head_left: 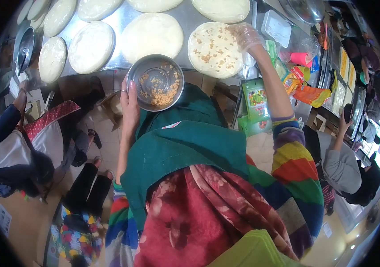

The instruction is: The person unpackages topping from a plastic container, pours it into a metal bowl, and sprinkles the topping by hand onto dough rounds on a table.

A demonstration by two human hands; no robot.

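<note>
My left hand (130, 100) grips the rim of a round metal bowl (141, 94), thumb along its side. Inside lie orange-brown crumbly bits (164, 95), perhaps chopped nuts, heaped toward the near side. My right hand (247, 38), in a clear plastic glove, is over the right edge of a pale dough round (216, 64) scattered with similar bits. Its fingers look bunched together and point left; whatever they hold is hidden. Plain dough rounds (152, 38) (91, 47) lie left of the topped one on the metal table (118, 55).
Right of the dough stand a white plastic tray (276, 28), a pink cup (300, 58), an orange packet (311, 95) and green packets (256, 104). People work at left (30, 138) and right (341, 167). A dark metal bowl (25, 49) is at the far left.
</note>
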